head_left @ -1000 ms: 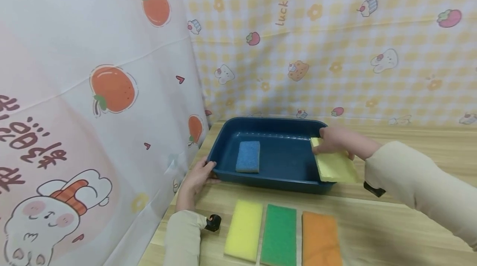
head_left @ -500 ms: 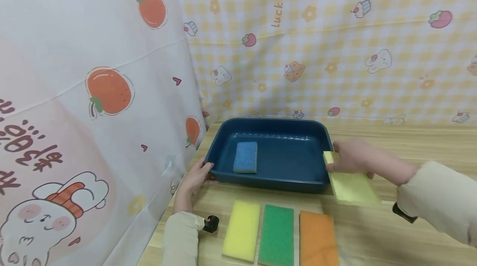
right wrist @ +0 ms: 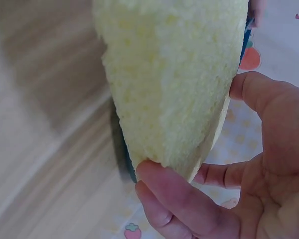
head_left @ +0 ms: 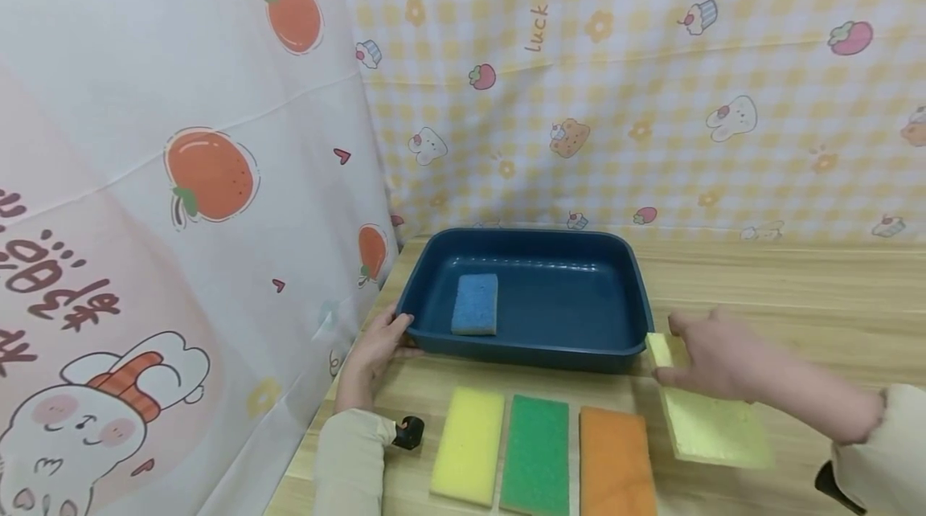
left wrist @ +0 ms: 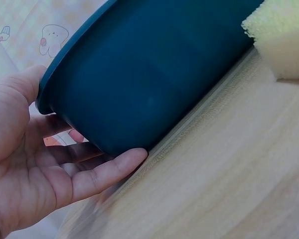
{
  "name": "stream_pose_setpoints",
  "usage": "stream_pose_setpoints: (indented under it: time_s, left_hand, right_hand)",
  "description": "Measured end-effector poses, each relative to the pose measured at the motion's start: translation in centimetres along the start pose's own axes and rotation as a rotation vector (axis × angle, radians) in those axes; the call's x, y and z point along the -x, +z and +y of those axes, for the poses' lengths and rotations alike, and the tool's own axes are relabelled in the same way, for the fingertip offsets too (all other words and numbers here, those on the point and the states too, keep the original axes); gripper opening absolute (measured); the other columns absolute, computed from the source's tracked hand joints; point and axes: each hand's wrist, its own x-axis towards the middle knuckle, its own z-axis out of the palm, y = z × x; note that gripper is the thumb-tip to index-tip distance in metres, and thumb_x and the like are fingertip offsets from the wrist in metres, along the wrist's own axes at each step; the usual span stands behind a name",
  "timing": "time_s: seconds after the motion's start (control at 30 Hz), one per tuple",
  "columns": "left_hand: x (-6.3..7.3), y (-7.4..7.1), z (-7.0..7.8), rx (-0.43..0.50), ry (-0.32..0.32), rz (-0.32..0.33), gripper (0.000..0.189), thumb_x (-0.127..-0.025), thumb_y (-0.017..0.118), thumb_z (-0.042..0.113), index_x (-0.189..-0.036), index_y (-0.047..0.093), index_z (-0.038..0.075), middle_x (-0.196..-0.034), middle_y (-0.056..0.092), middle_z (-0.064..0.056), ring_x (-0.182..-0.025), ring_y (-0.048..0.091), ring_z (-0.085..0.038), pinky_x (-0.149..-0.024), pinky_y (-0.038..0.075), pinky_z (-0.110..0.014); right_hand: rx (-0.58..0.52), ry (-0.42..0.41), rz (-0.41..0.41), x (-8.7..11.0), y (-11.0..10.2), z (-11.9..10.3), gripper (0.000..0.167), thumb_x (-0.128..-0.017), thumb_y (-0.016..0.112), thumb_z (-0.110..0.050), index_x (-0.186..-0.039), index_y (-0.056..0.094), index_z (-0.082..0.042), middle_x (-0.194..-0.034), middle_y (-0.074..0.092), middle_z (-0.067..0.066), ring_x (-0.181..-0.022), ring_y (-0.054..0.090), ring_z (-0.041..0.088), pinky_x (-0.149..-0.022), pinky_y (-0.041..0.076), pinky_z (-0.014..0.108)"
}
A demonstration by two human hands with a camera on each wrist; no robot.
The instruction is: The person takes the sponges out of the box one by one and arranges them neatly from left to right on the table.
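Observation:
At the front left corner of a dark blue rectangular tray [head_left: 535, 351], my left hand [head_left: 378, 343] grips the side. In the left wrist view its thumb lies at the rim and the fingers spread along the outer wall of the tray [left wrist: 129, 84]. My right hand [head_left: 727, 359] pinches a pale yellow sponge [head_left: 716, 429] just beyond the tray's front right corner. The right wrist view shows this sponge [right wrist: 169, 84] between thumb and fingers, tilted above the table. A blue sponge [head_left: 475, 305] lies inside the tray, toward its left.
In front of the tray a yellow sponge [head_left: 469, 445], a green sponge [head_left: 535, 453] and an orange sponge [head_left: 616, 461] lie side by side on the wooden table [head_left: 781, 283]. A patterned cloth [head_left: 622, 98] hangs behind, and another [head_left: 289, 178] on the left.
My right hand has moved the pale yellow sponge from over the tray's right end, rightward and toward me, past the front right corner. The left hand stays on the tray.

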Motion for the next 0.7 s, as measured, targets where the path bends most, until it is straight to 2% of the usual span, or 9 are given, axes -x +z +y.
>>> stream_pose_setpoints:
  time_s: [0.1,0.27,0.4,0.5,0.6,0.7]
  left_hand:
    - [0.1,0.0,-0.1,0.001,-0.002,-0.011,0.045,-0.094,0.034,0.013,-0.138,0.029,0.004,-0.125,0.042,-0.029,-0.09,0.059,-0.032,-0.072,0.052,-0.044]
    - [-0.1,-0.1,-0.2,0.005,-0.01,-0.019,0.044,-0.095,0.034,0.013,-0.138,0.029,0.005,-0.127,0.041,-0.028,-0.093,0.058,-0.031,-0.072,0.052,-0.043]
    - [-0.2,-0.1,-0.1,0.004,0.0,-0.022,0.045,-0.095,0.033,0.013,-0.138,0.027,0.003,-0.127,0.041,-0.029,-0.094,0.057,-0.032,-0.073,0.052,-0.043]
    - [-0.2,-0.1,0.0,0.001,-0.001,-0.023,0.045,-0.095,0.033,0.013,-0.138,0.027,0.004,-0.126,0.042,-0.03,-0.093,0.058,-0.032,-0.073,0.052,-0.044]
    - [-0.1,-0.1,0.1,-0.003,0.0,-0.024,0.045,-0.095,0.033,0.012,-0.138,0.027,0.004,-0.125,0.043,-0.03,-0.092,0.058,-0.032,-0.073,0.052,-0.044]
    - [-0.1,-0.1,0.2,-0.008,0.003,-0.025,0.045,-0.094,0.033,0.012,-0.138,0.027,0.003,-0.125,0.043,-0.03,-0.092,0.058,-0.032,-0.073,0.052,-0.044]
  right_hand:
    - [0.013,-0.002,0.013,0.5,0.8,0.1,0.073,-0.071,0.067,-0.05,-0.114,0.05,0.006,-0.088,0.056,0.031,-0.084,0.049,0.044,-0.032,0.038,0.024]
    - [0.007,-0.013,0.018,1.3,2.0,0.5,0.076,-0.071,0.069,-0.047,-0.117,0.048,0.01,-0.093,0.059,0.027,-0.081,0.05,0.042,-0.039,0.043,0.03]
    - [-0.016,0.012,0.011,1.8,3.1,0.7,0.074,-0.07,0.069,-0.047,-0.114,0.049,0.009,-0.093,0.059,0.024,-0.076,0.05,0.036,-0.038,0.041,0.027]
    - [-0.044,0.038,-0.016,2.2,3.9,0.7,0.075,-0.069,0.069,-0.048,-0.115,0.047,0.008,-0.09,0.057,0.026,-0.07,0.05,0.031,-0.037,0.04,0.026]
    - [-0.068,0.041,-0.026,2.4,4.6,0.6,0.079,-0.069,0.07,-0.047,-0.119,0.045,0.01,-0.091,0.054,0.033,-0.07,0.053,0.033,-0.035,0.041,0.024]
    - [-0.096,0.051,-0.037,2.7,5.2,0.5,0.083,-0.07,0.069,-0.046,-0.123,0.042,0.011,-0.096,0.047,0.044,-0.061,0.055,0.029,-0.033,0.04,0.023]
